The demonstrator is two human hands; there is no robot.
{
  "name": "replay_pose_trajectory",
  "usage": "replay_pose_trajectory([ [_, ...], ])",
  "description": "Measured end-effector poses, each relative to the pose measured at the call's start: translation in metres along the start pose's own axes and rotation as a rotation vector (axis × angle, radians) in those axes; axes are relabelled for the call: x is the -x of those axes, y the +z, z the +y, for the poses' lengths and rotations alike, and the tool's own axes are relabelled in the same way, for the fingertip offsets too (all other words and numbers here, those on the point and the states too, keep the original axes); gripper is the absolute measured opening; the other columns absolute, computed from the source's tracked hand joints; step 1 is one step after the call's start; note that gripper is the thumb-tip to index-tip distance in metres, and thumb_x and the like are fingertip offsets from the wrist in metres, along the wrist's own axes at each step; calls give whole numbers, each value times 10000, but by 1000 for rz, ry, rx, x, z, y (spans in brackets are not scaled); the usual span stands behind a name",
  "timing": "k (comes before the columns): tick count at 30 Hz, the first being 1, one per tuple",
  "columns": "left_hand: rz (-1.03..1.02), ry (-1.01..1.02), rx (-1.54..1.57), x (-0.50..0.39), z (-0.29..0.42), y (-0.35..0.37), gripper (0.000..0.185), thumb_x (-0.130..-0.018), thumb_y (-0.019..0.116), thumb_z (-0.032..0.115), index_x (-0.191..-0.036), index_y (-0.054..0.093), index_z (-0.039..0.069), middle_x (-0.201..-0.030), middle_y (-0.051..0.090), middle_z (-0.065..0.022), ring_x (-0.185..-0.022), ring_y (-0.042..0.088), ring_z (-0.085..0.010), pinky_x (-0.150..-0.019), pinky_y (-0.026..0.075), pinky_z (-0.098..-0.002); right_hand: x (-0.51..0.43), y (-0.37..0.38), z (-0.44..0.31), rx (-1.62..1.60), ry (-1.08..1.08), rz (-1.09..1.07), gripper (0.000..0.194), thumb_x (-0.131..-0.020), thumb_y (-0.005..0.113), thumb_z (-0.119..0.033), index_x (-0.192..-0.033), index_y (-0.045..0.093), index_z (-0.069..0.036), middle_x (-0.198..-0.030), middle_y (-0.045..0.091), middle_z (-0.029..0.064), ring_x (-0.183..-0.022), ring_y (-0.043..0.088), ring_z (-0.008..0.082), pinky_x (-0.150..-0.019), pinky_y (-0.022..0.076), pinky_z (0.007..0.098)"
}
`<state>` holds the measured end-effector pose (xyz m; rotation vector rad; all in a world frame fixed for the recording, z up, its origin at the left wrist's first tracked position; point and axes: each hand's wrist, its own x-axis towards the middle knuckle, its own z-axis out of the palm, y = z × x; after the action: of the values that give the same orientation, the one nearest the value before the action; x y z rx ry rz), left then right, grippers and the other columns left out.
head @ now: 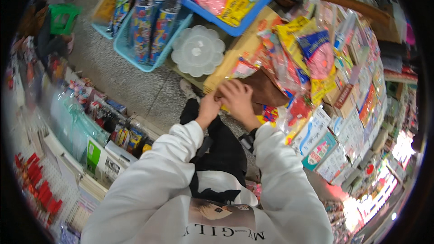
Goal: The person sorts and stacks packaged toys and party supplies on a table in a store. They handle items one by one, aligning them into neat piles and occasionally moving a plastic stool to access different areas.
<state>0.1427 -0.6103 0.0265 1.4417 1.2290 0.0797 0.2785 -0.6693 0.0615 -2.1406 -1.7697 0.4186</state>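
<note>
A brown cloth or soft sheet [266,86] lies over packaged goods at the front of the display. My right hand [235,96] rests on its left end with the fingers spread over it. Close beside it, my left hand [211,105] has its fingers bent at the same end; the fingertips are partly hidden, so its hold is unclear. Just beyond the hands is a yellow cardboard edge [222,69]. Bags of pink balloons [320,61] in yellow and blue wrapping lie to the right.
A scalloped clear plastic container [198,51] sits beyond my hands, beside a light blue basket [149,66] of party tubes. A blue tray [234,30] holds more bags. Boxes [313,128] are stacked right, a shelf [95,186] stands left, and a person sits near a green stool [63,18].
</note>
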Motion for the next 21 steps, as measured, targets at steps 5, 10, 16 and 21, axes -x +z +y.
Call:
replay_pose_trajectory([
  [5, 26, -121, 138, 0, -2, 2, 177, -758, 716, 106, -866, 628, -3, -731, 631, -68, -679, 590, -131, -640, 480, -283, -50, 22, 66, 230, 86, 142, 430, -803, 613, -143, -1231, 572, -154, -1285, 515, 64, -1200, 443, 286, -917, 354, 493],
  [10, 23, -134, 119, -1, -4, -2, 189, -760, 721, 107, -889, 624, 8, -744, 619, -32, -677, 554, -100, -641, 463, -262, -80, -12, 79, -108, 234, 339, 352, -744, 637, -33, -1091, 622, -89, -1106, 544, 140, -1004, 497, 351, -868, 417, 426],
  [16, 38, -42, -40, -8, 11, -6, 337, -801, 687, 292, -841, 639, -39, -688, 628, -167, -609, 594, -252, -603, 464, -348, -32, 3, -4, -269, 96, 194, 407, -728, 653, -35, -1124, 614, -124, -1132, 552, 118, -1049, 513, 339, -901, 435, 397],
  [21, 24, -23, -86, -8, 24, -5, 286, -823, 678, 228, -839, 645, -56, -657, 609, -99, -600, 536, -135, -596, 439, -312, -9, 5, 59, -56, 228, 284, 424, -773, 629, -56, -1190, 584, -119, -1145, 550, 126, -1067, 531, 324, -877, 464, 398],
])
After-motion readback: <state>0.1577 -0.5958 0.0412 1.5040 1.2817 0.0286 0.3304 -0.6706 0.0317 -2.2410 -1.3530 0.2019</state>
